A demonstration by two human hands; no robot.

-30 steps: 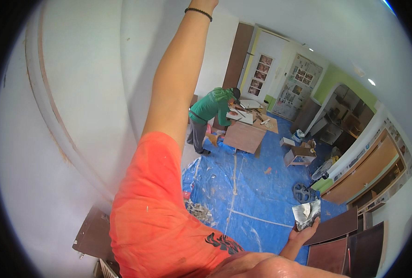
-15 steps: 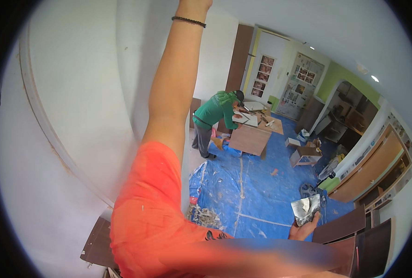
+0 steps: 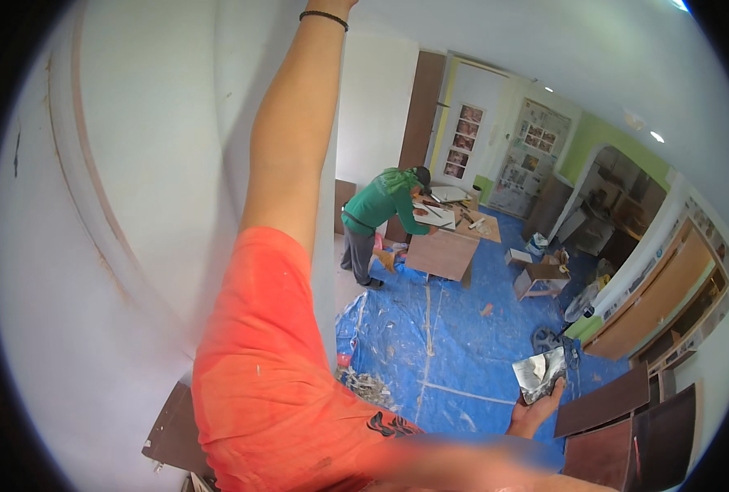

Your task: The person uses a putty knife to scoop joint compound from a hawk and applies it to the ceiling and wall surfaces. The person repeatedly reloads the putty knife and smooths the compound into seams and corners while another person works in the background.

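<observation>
The left hand (image 3: 335, 4) runs out past the top edge, only its heel showing beyond a dark bracelet (image 3: 325, 15), so I cannot tell whether it is closed or what it holds; the left arm (image 3: 287, 148) stretches high in front of the pale wall (image 3: 147, 164). Low on the other side, the right hand (image 3: 535, 410) grips a silvery sheet (image 3: 538, 371) — metal or foil, I cannot tell — by its lower right part, out over the blue floor sheeting (image 3: 463, 353). The step in hand looks like an overhead reach close to the wall, with the sheet held out to the side. From here, the next move probably calls for a steady right grip and a bright face kept turned up. Farther off, a co-worker in green (image 3: 373, 211) bends over a wooden table (image 3: 442, 256), arms across a white panel (image 3: 432, 215).
</observation>
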